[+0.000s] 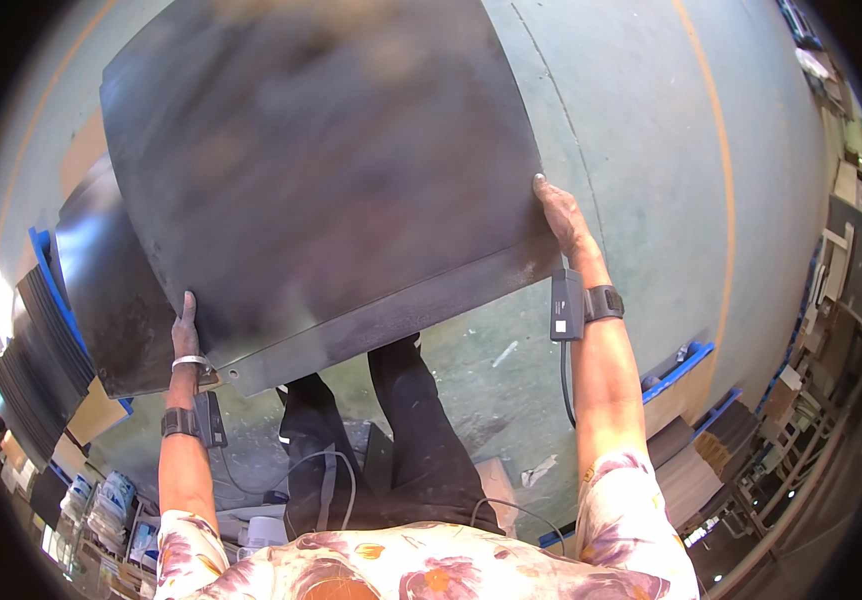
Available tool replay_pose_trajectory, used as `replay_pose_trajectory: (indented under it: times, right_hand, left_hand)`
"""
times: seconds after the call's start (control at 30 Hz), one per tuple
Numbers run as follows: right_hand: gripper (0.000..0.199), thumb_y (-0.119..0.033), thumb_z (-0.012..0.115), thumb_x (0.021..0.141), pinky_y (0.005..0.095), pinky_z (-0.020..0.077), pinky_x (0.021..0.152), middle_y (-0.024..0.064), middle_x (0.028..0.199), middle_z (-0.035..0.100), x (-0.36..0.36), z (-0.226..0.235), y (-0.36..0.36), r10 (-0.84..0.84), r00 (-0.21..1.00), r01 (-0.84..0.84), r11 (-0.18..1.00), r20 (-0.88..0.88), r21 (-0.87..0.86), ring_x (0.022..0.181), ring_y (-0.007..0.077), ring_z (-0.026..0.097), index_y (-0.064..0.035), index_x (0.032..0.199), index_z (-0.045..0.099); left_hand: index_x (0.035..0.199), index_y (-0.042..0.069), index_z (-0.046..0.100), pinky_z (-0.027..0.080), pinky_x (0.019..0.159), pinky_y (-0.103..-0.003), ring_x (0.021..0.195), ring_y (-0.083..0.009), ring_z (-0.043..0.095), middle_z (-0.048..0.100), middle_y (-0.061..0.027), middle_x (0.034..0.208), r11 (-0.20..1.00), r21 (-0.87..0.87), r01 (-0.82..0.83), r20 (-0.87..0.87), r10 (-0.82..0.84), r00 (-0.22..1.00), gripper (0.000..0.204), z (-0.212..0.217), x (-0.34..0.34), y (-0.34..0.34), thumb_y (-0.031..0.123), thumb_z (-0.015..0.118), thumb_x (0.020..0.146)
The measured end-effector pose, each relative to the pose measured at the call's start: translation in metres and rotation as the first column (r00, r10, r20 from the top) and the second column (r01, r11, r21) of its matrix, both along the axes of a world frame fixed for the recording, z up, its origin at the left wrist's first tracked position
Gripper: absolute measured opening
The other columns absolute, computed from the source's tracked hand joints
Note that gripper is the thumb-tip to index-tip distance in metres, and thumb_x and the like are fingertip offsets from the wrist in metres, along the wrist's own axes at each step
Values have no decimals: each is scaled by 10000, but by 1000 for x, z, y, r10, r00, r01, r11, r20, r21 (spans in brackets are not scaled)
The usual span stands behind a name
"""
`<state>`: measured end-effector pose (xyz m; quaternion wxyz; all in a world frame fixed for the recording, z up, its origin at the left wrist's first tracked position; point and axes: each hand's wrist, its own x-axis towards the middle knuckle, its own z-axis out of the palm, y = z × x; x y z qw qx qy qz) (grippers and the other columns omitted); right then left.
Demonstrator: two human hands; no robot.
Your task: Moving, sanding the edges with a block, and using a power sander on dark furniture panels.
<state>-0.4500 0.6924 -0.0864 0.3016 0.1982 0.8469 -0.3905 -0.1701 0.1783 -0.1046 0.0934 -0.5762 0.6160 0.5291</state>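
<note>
One dark sheet (321, 180) was wide, so my left hand (186, 332) and right hand (562, 212) gripped opposite sides, likely for balance.

There are two hands: a left hand (185, 332) and a right hand (563, 218). Two broad dark panels face the camera, one large panel (331, 180) and one side panel (111, 285). Two straps, a left strap (179, 421) and a right strap (606, 302), go with two boxes, a left box (211, 419) and a right box (564, 305). One bracelet (186, 360), one shirt (441, 578) with two sleeves (191, 545), and two trouser legs (413, 410) show. The floor (641, 110) bears two orange lines (719, 150). At least two blue bars (676, 374) are at right. One stack (36, 375) at left has sheets too thin to count.
</note>
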Motion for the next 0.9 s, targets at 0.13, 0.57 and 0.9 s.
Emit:
replay_pose_trajectory:
  times: [0.13, 0.57, 0.9]
  right_hand:
    - [567, -486, 415, 907, 346, 396, 902, 178, 1090, 613, -2, -3, 4, -14, 1000, 13, 999, 8, 50, 1034, 257, 555, 18, 1101, 589]
    - [517, -407, 451, 904, 369, 366, 964, 213, 1174, 555, -2, -7, 18, 16, 991, -3, 995, -130, 100, 1131, 336, 498, 23, 1181, 526]
    - [378, -95, 544, 836, 392, 409, 945, 200, 1157, 555, 164, 52, -44, 355, 856, -246, 919, -377, 307, 1106, 347, 512, 2, 1197, 492]
  left_hand:
    - [1181, -131, 472, 448, 880, -336, 990, -230, 572, 564, -165, 1136, 992, 86, -90, -7, 91, 996, 834, -3, 0, 8, 573, 623, 759]
    - [1156, -137, 504, 434, 879, -320, 957, -215, 583, 598, -162, 1086, 995, 99, -24, -48, 29, 998, 827, -23, 5, 11, 582, 613, 762]
    - [1280, -50, 412, 382, 970, -371, 1152, -342, 494, 509, -247, 1228, 823, -415, 386, 59, -399, 915, 692, 40, 21, 30, 356, 670, 782]
